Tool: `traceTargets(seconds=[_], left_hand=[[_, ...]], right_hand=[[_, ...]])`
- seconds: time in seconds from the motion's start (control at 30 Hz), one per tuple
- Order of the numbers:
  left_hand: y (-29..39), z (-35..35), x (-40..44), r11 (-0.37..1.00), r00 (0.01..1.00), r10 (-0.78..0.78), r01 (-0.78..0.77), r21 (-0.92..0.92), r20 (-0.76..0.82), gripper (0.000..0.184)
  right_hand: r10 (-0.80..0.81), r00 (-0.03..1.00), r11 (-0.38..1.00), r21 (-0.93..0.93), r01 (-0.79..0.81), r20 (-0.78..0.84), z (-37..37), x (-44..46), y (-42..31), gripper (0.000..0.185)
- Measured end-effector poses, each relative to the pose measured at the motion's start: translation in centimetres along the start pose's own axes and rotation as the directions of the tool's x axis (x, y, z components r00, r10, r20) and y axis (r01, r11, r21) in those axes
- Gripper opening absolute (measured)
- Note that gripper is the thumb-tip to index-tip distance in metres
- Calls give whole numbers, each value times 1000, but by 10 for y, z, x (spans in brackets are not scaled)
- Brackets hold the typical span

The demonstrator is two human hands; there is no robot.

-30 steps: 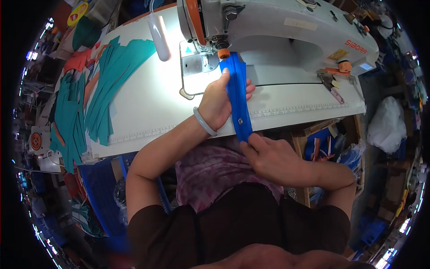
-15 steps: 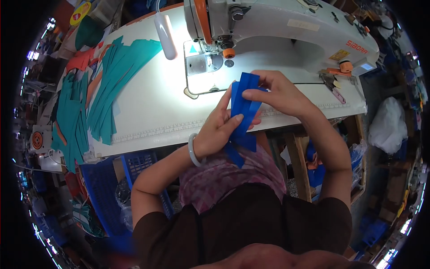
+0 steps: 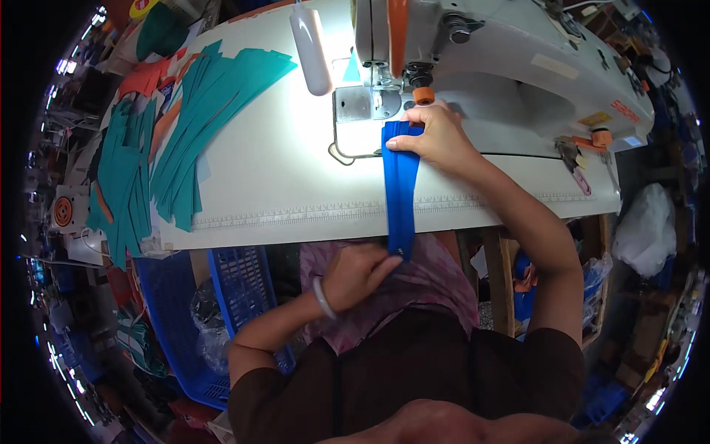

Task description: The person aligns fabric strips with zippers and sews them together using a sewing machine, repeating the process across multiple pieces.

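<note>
A blue fabric strip (image 3: 401, 189) with a zipper runs lengthwise from just below the sewing machine's needle area (image 3: 381, 100) down over the table's front edge. My right hand (image 3: 436, 140) pinches its upper end, thumb on top, beside the orange knob. At the lower end, near a small metal zipper part, my left hand (image 3: 360, 274) has its thumb and fingers closed on the strip. A pale bracelet circles my left wrist.
Teal fabric strips (image 3: 214, 111) lie on the left of the white table (image 3: 274, 185), with orange pieces behind. A white lamp (image 3: 311, 52) hangs left of the needle. Small tools (image 3: 575, 166) lie at the right. Below the table stands a blue basket (image 3: 240, 285).
The strip, earlier bunched between both hands, now hangs straight. My left hand has moved down to its lower end; my right hand holds the top. The view has shifted slightly.
</note>
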State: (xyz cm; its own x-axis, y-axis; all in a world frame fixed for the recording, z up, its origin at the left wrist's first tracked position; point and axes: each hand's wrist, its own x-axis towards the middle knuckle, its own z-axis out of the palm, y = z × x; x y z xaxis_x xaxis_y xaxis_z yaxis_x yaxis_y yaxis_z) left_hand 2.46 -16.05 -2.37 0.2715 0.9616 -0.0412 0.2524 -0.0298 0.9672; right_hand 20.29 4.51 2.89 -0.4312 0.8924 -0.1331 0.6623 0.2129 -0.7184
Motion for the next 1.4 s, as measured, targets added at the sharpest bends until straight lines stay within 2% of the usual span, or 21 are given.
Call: traceTargets(seconds=[0.03,0.07,0.13,0.17,0.23,0.27,0.4,0.43,0.57,0.77,0.93,1.07,1.13,1.17,1.23,1.27,1.3,1.33,1.37,1.4], left_hand=[[12,-13,3,959,990,135,-143,246,49,13],[24,-23,7,838,959,250,-282,466,130,13],[43,-38,19,730,920,373,-371,574,120,20],[47,-41,39,732,921,371,-368,573,117,20],[50,-44,83,444,921,345,-331,833,182,39],[47,-45,89,447,921,345,-332,831,182,39],[31,-47,102,305,943,221,-307,901,247,56],[30,-48,103,308,944,219,-307,900,247,56],[24,-49,101,317,909,327,-365,876,260,62],[22,-51,101,368,918,295,-365,855,265,62],[17,-51,106,406,908,347,-373,834,237,64],[24,-53,107,558,919,340,-368,744,199,62],[22,-53,105,637,939,303,-328,697,165,58],[19,-64,100,624,949,284,-294,724,141,58],[13,-87,104,779,923,360,-378,500,137,50],[5,-106,107,773,925,377,-339,536,42,40],[-3,-134,110,690,903,423,-268,673,-73,33],[-5,-169,114,562,883,454,-177,808,-122,31],[-7,-204,116,417,855,492,-69,906,-161,30],[-7,-233,116,421,853,413,132,898,-319,31]], right_hand=[[-18,998,996,-90,12,-67,4,2,1,36],[-42,990,984,-180,18,-132,7,5,3,37],[-46,991,980,-197,21,-125,10,12,7,40],[-49,991,977,-214,22,-124,11,15,10,43],[-51,990,969,-245,19,-128,11,18,14,50],[-49,991,969,-247,16,-127,10,17,16,50],[-315,886,882,-450,141,-341,13,0,21,48],[-313,888,882,-449,140,-338,15,-6,23,48],[-612,778,676,-606,420,-143,17,-31,34,42],[-625,763,671,-614,417,-165,15,-28,30,35],[-651,746,633,-644,429,-143,13,-21,32,36],[-694,707,627,-599,497,-139,15,-21,29,36],[-701,706,669,-431,605,-97,20,-25,25,36],[-724,683,656,-406,637,-98,20,-25,23,36],[-691,720,668,-438,602,-64,17,-26,21,34],[-702,709,660,-432,615,-64,18,-24,19,34],[-704,707,658,-429,618,-62,18,-24,18,33],[-704,707,659,-428,619,-60,17,-25,18,33],[-703,709,659,-429,618,-59,17,-25,18,32],[-700,712,661,-430,615,-58,17,-26,17,31]])
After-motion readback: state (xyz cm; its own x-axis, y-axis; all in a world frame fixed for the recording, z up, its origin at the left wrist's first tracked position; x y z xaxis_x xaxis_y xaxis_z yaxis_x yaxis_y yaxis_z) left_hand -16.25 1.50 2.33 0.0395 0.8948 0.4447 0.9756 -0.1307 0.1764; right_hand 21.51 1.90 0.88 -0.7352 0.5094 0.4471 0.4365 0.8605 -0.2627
